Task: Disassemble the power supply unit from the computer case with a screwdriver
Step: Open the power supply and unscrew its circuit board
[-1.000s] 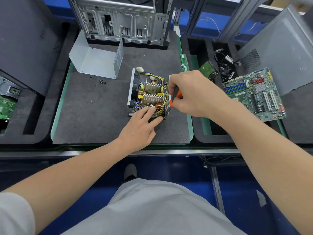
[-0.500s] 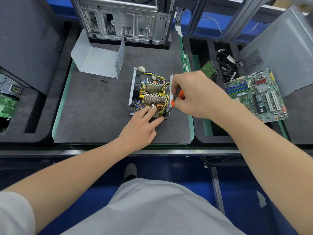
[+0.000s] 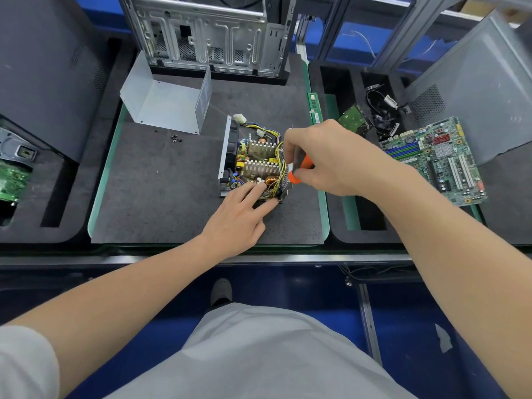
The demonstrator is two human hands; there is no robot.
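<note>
On a grey mat (image 3: 161, 191), one opened PSU (image 3: 230, 156), two finned heatsinks (image 3: 260, 148) and yellow wires (image 3: 280, 156) exposed. Pressed on its near edge, left hand (image 3: 239, 217), fingers straight. Curled round one orange screwdriver (image 3: 302, 168) at the PSU's right side, right hand (image 3: 319, 159); tip hidden. Behind, one bare case (image 3: 207, 38) upright, one loose metal cover (image 3: 169, 108) just before it. Near the cover, one small cluster of dark screws (image 3: 175, 138), perhaps five. Far right, one motherboard (image 3: 434, 159).

Single head-worn wide-angle view, looking forward and steeply down onto work mat (image 3: 172, 197). Close range: forearms (image 3: 129, 286) enter from bottom corners, computer case (image 3: 201, 38) at top edge, torso (image 3: 259, 355) bottom centre.
</note>
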